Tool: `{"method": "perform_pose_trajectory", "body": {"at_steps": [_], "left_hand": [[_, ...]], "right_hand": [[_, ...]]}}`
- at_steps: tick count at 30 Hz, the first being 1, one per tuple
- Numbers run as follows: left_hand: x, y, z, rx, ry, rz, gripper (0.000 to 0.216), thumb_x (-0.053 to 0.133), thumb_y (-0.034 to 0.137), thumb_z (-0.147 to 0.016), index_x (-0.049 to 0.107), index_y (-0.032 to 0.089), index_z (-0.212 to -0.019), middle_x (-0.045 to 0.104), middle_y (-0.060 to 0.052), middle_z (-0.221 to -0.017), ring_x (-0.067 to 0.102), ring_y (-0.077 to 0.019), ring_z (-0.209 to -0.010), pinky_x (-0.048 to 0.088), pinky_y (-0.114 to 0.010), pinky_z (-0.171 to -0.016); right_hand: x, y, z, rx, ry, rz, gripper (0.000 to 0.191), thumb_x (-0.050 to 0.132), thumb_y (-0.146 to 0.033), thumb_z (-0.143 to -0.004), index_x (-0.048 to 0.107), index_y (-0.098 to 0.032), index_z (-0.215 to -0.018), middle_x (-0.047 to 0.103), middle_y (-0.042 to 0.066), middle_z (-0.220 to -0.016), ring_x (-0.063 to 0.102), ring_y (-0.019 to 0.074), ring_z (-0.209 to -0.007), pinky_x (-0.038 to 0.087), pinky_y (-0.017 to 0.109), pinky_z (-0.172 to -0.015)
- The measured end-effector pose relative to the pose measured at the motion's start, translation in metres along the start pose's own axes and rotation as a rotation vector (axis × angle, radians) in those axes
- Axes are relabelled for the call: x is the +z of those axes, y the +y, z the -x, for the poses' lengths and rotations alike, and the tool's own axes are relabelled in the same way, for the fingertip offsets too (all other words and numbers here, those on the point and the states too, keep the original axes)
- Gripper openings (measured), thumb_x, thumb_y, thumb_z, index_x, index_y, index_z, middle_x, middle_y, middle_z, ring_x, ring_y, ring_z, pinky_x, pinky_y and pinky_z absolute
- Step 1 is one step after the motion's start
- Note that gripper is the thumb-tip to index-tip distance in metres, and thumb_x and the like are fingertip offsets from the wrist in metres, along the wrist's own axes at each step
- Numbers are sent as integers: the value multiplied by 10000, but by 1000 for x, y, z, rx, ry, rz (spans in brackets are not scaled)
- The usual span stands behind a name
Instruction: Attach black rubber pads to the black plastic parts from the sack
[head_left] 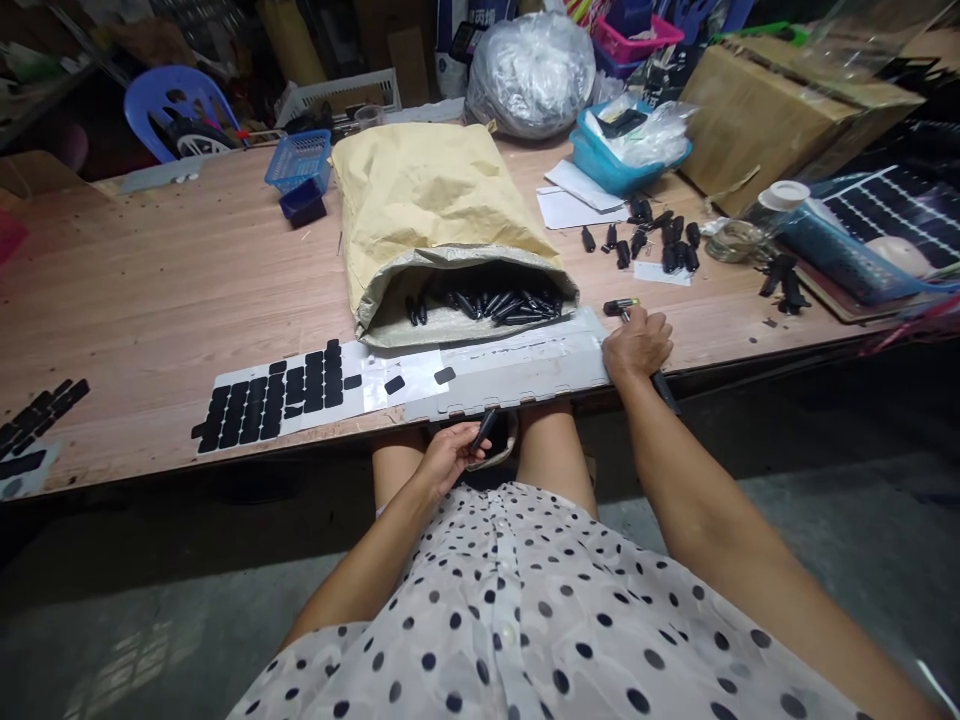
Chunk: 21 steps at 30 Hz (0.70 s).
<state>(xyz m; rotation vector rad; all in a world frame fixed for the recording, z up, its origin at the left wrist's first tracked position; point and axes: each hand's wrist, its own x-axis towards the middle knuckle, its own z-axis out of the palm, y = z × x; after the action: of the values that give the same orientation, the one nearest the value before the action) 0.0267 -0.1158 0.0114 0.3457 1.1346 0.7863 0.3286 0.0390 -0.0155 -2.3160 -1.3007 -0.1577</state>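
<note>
Above my lap, at the table's front edge, my left hand (450, 455) pinches a slim black piece (484, 428), tilted up to the right. My right hand (637, 343) is wrapped round the handle of a small hammer (619, 307). Its dark head with a yellowish end shows above my fist, and the black handle sticks out below. Between the hands a grey board (517, 365) lies along the edge. Behind it an open paper sack (450, 190) lies on its side, with many similar black pieces (502, 303) in its mouth.
Rows of black stickers (259, 405) lie left of the board. Loose black parts (679, 240) are scattered at the right, near a blue basket (626, 150) and a cardboard box (780, 110). A small blue basket (298, 160) stands behind left.
</note>
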Motion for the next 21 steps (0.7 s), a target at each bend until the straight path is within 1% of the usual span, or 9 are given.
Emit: {"method": "perform_pose_trajectory", "body": {"at_steps": [6, 9, 11, 14, 15, 17, 18, 19, 21], "left_hand": [[-3, -9, 0, -27, 9, -14, 68, 729, 163, -856, 737, 105, -890, 736, -65, -697, 611, -108, -537, 530, -233, -603], [-6, -15, -3, -56, 34, -33, 46, 723, 155, -855, 727, 109, -862, 727, -58, -673, 612, -107, -522, 523, -223, -577], [-7, -20, -8, -94, 85, -48, 52, 736, 150, -846, 707, 115, -821, 703, -43, -632, 589, -95, -488, 500, -203, -535], [-7, -28, -18, -116, 206, -30, 147, 748, 174, -856, 649, 129, -756, 687, -38, -619, 562, -78, -463, 474, -184, -504], [-6, -30, -20, -104, 252, -20, 162, 742, 190, -869, 636, 134, -760, 697, -45, -639, 571, -78, -476, 480, -182, -514], [-5, -33, -20, -80, 323, -50, 129, 727, 224, -890, 649, 135, -837, 726, -57, -699, 599, -84, -514, 493, -188, -541], [-5, -33, -17, -78, 329, -108, 123, 732, 237, -884, 667, 134, -901, 739, -59, -725, 609, -90, -527, 495, -194, -549], [-4, -31, -13, -83, 298, -196, 166, 750, 246, -863, 685, 131, -964, 746, -58, -737, 614, -98, -535, 495, -203, -552], [-3, -19, -3, -57, 142, -422, 295, 803, 271, -796, 720, 132, -1043, 750, -49, -729, 632, -123, -564, 503, -227, -570]], "right_hand": [[2, 3, -2, -4, -18, -16, 368, 471, -142, -889, 649, -172, -1210, 553, 165, -1126, 506, 328, -1083, 428, 449, -858], [4, 6, -4, -9, -22, -31, 371, 475, -148, -883, 646, -169, -1211, 545, 164, -1120, 496, 328, -1077, 421, 441, -842], [4, 7, -4, -14, -19, -43, 375, 491, -151, -870, 648, -170, -1211, 546, 160, -1113, 493, 323, -1066, 423, 435, -833], [4, 7, -2, -15, 3, -46, 375, 493, -146, -866, 655, -173, -1204, 554, 149, -1098, 494, 310, -1054, 424, 425, -827], [3, 6, -2, -12, 9, -41, 372, 484, -143, -872, 657, -172, -1200, 557, 147, -1095, 496, 308, -1052, 422, 422, -826], [1, 4, 0, -8, 10, -29, 363, 473, -141, -883, 660, -166, -1193, 560, 151, -1097, 500, 307, -1050, 417, 419, -821], [0, 4, 0, -8, 5, -23, 359, 472, -144, -888, 661, -163, -1192, 560, 155, -1102, 501, 307, -1048, 414, 417, -817], [0, 3, 1, -9, -2, -16, 356, 473, -148, -891, 660, -161, -1194, 560, 158, -1108, 502, 306, -1045, 412, 415, -814], [-1, 3, 2, -9, -9, -1, 355, 472, -155, -895, 661, -160, -1195, 562, 161, -1116, 505, 306, -1041, 409, 410, -806]]}}
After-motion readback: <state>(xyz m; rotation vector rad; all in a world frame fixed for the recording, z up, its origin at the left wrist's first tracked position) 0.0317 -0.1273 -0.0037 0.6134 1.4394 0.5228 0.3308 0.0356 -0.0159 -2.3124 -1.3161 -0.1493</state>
